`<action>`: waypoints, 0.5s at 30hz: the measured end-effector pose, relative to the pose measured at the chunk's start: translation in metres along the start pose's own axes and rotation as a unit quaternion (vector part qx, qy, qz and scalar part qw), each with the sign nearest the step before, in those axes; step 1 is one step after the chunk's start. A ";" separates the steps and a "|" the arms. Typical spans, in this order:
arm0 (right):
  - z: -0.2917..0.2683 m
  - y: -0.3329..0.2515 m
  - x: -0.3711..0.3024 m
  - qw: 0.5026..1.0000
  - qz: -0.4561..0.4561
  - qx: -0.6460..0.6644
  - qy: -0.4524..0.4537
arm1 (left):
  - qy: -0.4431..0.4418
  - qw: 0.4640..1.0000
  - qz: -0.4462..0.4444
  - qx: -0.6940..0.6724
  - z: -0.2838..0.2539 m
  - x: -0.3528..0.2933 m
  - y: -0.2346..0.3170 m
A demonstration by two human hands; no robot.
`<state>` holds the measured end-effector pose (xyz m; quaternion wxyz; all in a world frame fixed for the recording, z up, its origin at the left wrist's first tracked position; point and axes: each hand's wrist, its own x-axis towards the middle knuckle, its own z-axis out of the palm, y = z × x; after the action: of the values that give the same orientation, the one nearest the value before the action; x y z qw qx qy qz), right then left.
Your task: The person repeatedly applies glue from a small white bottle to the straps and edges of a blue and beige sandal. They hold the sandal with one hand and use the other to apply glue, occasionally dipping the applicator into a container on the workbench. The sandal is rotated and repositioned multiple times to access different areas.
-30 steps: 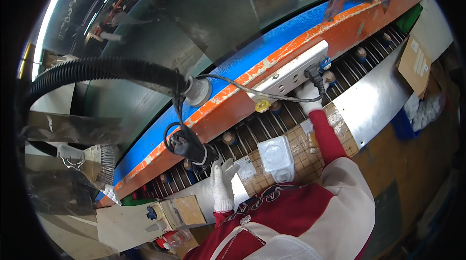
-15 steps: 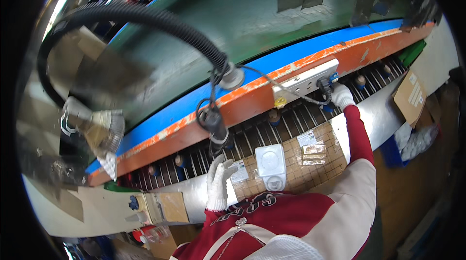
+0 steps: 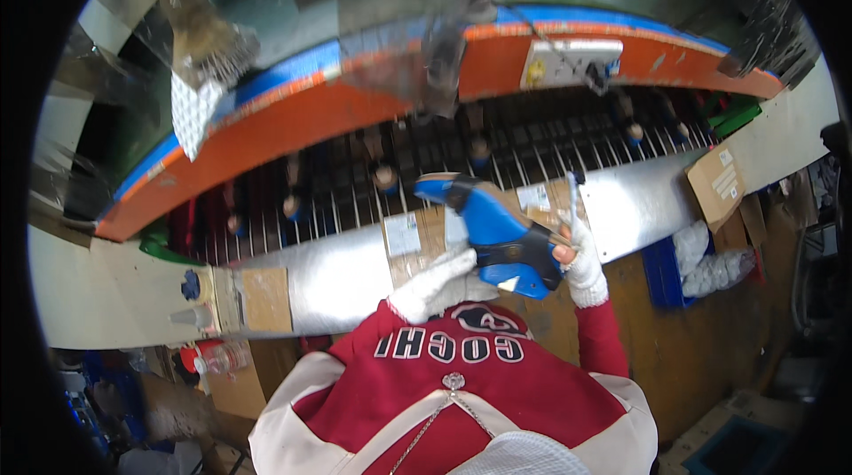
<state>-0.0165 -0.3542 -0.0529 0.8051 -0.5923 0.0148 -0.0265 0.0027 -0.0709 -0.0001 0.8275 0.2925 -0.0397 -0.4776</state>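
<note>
1. Head view, left side: a small container with a dark blue cap (image 3: 190, 285) stands on the pale bench (image 3: 106, 289), just left of a tan square board (image 3: 266, 299); a red-topped clear bottle (image 3: 222, 358) lies nearer, below the bench edge.
2. Right of these, on the far side, a rack of metal bars (image 3: 335, 219) runs along under an orange beam (image 3: 373, 85).
3. Near the middle, the left hand (image 3: 437, 285), in a white glove, has its fingers extended and grips nothing visible; its fingertips lie beside the shoe, contact unclear.
4. Center: a blue-and-black shoe (image 3: 493, 219) is held aslant above brown cardboard (image 3: 432, 235), one end far left, the other near right.
5. Just right, the gloved right hand (image 3: 586, 264) is closed around the shoe's right edge, one fingertip bare; a thin pale stick (image 3: 574, 196) rises from it.
6. Far right: a cardboard piece (image 3: 715, 182), with a blue bin (image 3: 661, 273) nearer, holding plastic-wrapped things (image 3: 706, 253).
</note>
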 end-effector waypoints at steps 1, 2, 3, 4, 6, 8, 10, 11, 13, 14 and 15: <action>0.006 -0.005 -0.012 0.998 0.002 -0.026 -0.054 | -0.004 0.997 -0.008 -0.082 0.000 -0.005 -0.009; 0.015 -0.002 -0.021 0.998 0.019 -0.043 -0.039 | 0.022 0.994 -0.008 -0.107 -0.003 -0.013 -0.018; 0.020 0.002 -0.030 0.997 0.042 -0.066 -0.020 | 0.035 0.988 0.002 -0.148 -0.006 -0.022 -0.027; 0.019 0.005 -0.031 0.996 -0.009 -0.093 -0.004 | 0.044 0.989 0.025 -0.138 -0.010 -0.030 -0.035; 0.012 0.013 -0.044 0.980 0.036 -0.171 0.096 | 0.102 0.985 0.084 -0.114 -0.018 -0.050 -0.045; 0.005 0.022 -0.053 0.953 0.005 -0.302 0.036 | 0.137 0.977 0.145 -0.074 -0.025 -0.070 -0.046; 0.000 0.031 -0.062 0.882 0.008 -0.471 -0.009 | 0.190 0.961 0.199 -0.028 -0.029 -0.088 -0.038; 0.002 0.039 -0.065 0.843 -0.013 -0.537 -0.009 | 0.161 0.954 0.252 0.008 -0.027 -0.100 -0.033; 0.004 0.051 -0.072 0.769 -0.021 -0.638 -0.040 | 0.144 0.889 0.428 0.078 -0.024 -0.113 -0.023; 0.006 0.057 -0.072 0.757 -0.043 -0.651 -0.031 | 0.179 0.851 0.486 0.085 -0.023 -0.118 -0.015; 0.009 0.063 -0.072 0.747 -0.049 -0.663 -0.023 | 0.184 0.841 0.505 0.060 -0.019 -0.131 -0.015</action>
<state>-0.0867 -0.3222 -0.1107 0.2077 -0.9774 -0.0188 -0.0359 -0.0728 0.0385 0.0043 0.9272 0.3631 -0.0572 0.0724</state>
